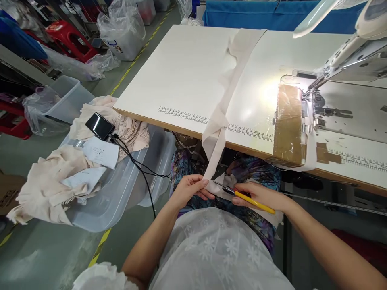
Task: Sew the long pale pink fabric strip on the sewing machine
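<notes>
A long cream fabric strip (215, 155) drapes over the front edge of the white table and hangs, folded, down to my lap. My left hand (193, 188) pinches its lower end between thumb and fingers. In my right hand (256, 195) are yellow-handled thread snips (253, 202), their dark tip pointing left at the cloth beside my left fingers. Whether the blades are closed on the cloth is too small to tell. More pale cloth lies on my lap beneath both hands, partly covered by them.
A sewing machine (317, 92) with a lit needle area stands at the right of the white table (181, 72). Left of me, a clear plastic bin (121, 201) bears cream garments (54, 177), paper slips (101, 152) and a black phone-like device (99, 126) with cables (142, 167) trailing toward my lap.
</notes>
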The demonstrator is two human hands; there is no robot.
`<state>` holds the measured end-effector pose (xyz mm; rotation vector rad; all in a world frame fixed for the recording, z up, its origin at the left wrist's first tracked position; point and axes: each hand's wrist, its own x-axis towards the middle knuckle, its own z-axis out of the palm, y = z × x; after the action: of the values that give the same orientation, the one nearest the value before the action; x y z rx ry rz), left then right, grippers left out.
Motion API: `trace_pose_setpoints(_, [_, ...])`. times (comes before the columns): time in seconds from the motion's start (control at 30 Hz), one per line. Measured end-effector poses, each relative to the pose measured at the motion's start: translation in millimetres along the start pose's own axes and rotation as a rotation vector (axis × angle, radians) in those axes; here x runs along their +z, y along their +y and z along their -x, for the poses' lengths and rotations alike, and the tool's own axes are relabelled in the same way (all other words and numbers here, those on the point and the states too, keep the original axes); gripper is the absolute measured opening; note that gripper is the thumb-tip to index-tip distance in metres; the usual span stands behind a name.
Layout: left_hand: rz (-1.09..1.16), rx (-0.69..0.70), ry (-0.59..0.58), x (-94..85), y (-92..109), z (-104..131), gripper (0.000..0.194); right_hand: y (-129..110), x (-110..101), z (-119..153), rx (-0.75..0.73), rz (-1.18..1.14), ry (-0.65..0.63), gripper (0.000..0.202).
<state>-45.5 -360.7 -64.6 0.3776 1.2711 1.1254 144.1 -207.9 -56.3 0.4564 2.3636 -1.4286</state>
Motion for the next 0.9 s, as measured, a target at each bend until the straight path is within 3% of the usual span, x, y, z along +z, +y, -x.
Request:
trace_pose_setpoints(0.4, [0.017, -0.002, -0.005, 1.7, 2, -6, 0.049, -12, 4, -4, 0.069, 0.358, 0.232, 0.054])
trace_pose_setpoints(0.9, [0.029, -0.004, -0.019, -1.4, -1, -5, 0.046, -15, 5, -14, 0.048, 0.412, 0.262, 0.051])
